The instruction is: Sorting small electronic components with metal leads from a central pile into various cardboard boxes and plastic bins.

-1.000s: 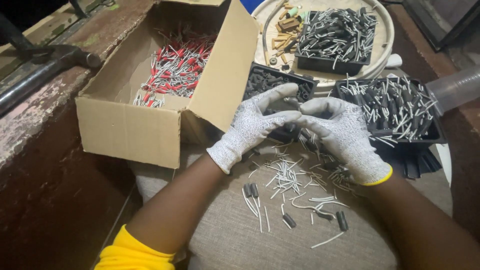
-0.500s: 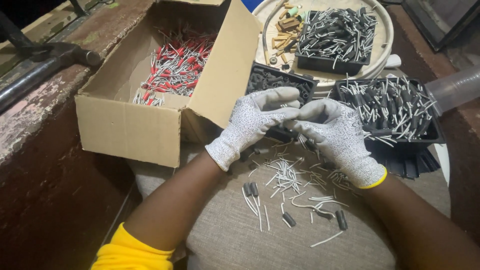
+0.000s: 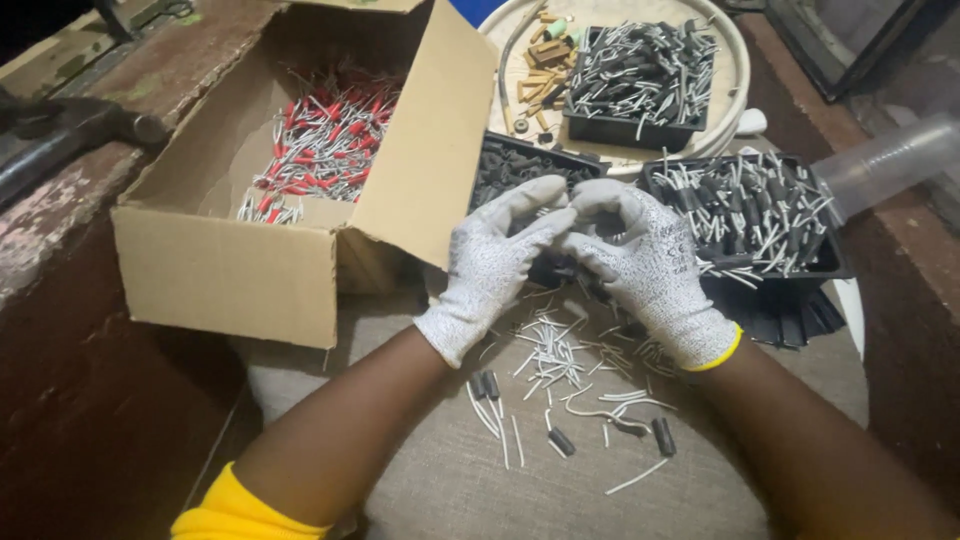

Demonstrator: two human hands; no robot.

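Note:
My left hand (image 3: 492, 265) and my right hand (image 3: 640, 262) wear grey speckled gloves and meet fingertip to fingertip over a cloth-covered surface (image 3: 560, 490). Their fingers curl together around something small that the gloves hide. Under them lie loose white wire pieces (image 3: 555, 350) and short dark sleeves (image 3: 662, 436). Just behind the hands sits a black tray of dark sleeves (image 3: 505, 170).
An open cardboard box (image 3: 300, 190) with red-and-white wired parts stands at left. At right is a black tray (image 3: 755, 215) of wired dark parts. Behind, a round tray (image 3: 735, 60) carries another black tray and tan pieces. A clear plastic tube (image 3: 885, 160) lies far right.
Both hands have risen slightly and drawn closer, the fingertips now pressed together. The loose pieces below have not moved.

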